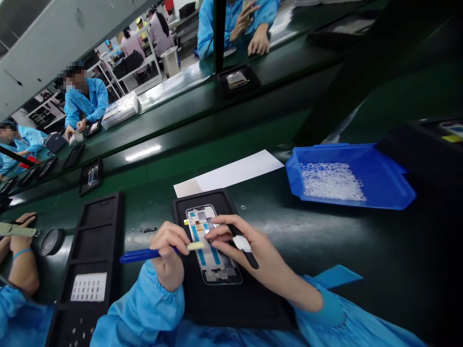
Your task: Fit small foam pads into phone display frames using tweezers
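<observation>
Our left hand (168, 255) closed its grip around a blue-handled tool (144, 254), held low and nearly flat. Its pale tip (196, 246) lay across the left edge of the phone frame (217, 270), a shallow angle that probably let the tip press without gouging. Our right hand (253, 250) came in from the other side of the phone frame. Thumb and forefinger were pinched together over its middle, while the remaining fingers tucked a black tool (249, 258) out of the way, seemingly parked yet ready. Whether the pinch held a small part we could not tell.

The phone frame sat face-up in a black tray (231, 303), recessed so it would not slide on the tabletop (325, 241). Beyond the phone frame lay a white sheet (235, 173). To the right of the frame, within reach, stood a blue bin (379, 168) of small pale parts (331, 180). Left of it lay a black compartment tray (94, 231), and further left a co-worker's hand (21, 241).
</observation>
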The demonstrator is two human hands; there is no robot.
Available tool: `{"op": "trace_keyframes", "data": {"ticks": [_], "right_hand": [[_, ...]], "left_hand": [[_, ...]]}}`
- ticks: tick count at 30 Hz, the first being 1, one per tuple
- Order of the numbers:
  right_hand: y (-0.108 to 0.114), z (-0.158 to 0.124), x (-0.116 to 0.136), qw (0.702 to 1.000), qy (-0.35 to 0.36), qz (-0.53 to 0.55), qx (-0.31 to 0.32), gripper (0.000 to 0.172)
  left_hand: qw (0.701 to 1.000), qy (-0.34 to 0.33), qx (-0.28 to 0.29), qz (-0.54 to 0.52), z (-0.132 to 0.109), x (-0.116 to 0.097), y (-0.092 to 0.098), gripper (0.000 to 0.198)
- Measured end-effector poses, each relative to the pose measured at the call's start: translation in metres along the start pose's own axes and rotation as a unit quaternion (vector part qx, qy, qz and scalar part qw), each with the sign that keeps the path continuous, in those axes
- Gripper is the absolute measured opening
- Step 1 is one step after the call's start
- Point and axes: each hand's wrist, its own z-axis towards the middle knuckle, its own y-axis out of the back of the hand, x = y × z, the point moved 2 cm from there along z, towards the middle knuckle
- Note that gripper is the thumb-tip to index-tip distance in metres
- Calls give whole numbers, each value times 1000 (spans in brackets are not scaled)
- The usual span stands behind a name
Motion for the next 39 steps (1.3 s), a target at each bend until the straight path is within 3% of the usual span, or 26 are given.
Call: {"op": "trace_keyframes", "data": {"ticks": [3, 7, 11, 14, 16, 19, 22, 30, 39], "right_hand": [[-3, 0, -1, 999, -14, 23, 30, 27], [-4, -1, 0, 997, -32, 56, 41, 28], [3, 2, -3, 997, -36, 50, 44, 33], [16, 13, -10, 999, 11, -45, -12, 37], [23, 23, -16, 985, 54, -157, -49, 31], [25, 39, -26, 952, 103, -284, -41, 31], [21, 48, -33, 938, 114, -326, -20, 39], [23, 37, -39, 963, 98, -252, 14, 32], [23, 32, -44, 965, 89, -247, 15, 36]], "left_hand": [[998, -33, 54, 26, -5, -1, -6, 68], [995, -52, 80, 2, -2, -4, -7, 63], [986, 30, 166, -12, 8, -11, -1, 41], [978, 111, 176, -20, 18, -7, 4, 25], [982, 117, 147, -5, 26, 2, 6, 21], [985, 112, 122, 48, 37, 22, 1, 20], [979, 119, 143, 81, 44, 37, -8, 23], [961, 117, 215, 129, 51, 33, -17, 22], [944, 66, 279, 165, 47, 31, -13, 21]]}}
